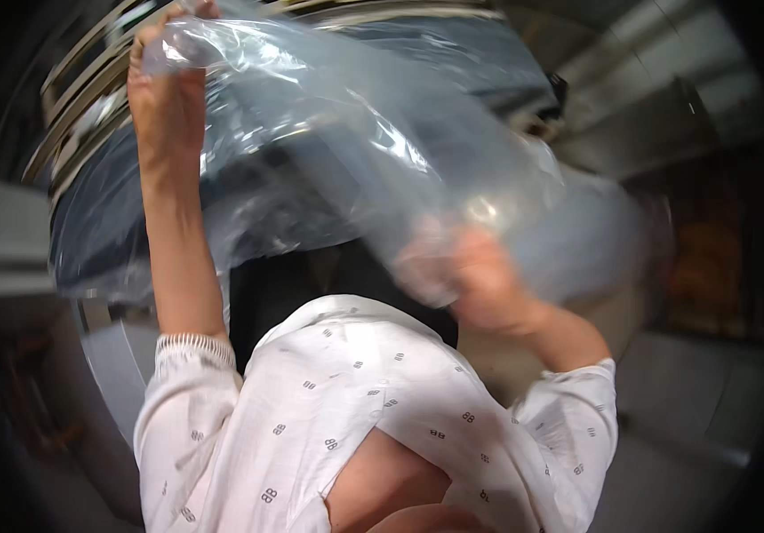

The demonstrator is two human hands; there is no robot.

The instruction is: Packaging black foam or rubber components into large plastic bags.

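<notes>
A large sheet of clear plastic film [311, 98], shiny and creased, stretches between my two hands. My left hand [168, 71] is raised at the far left, its fingers closed on one end of the film. Closer to my body, on the right, my right hand [480, 271] is smeared by motion, with the film bunched at its fingers. Beyond that hand a loose part of the film billows out to the right. Whether the film is a bag or a flat sheet, I cannot tell.
Under the film lies a dark, plastic-covered stack or bundle [106, 213]. Pale slats [88, 98] run along its far left side. A brown item [706, 266] stands at the right, blurred. Light panels [120, 364] are on the floor at the lower left.
</notes>
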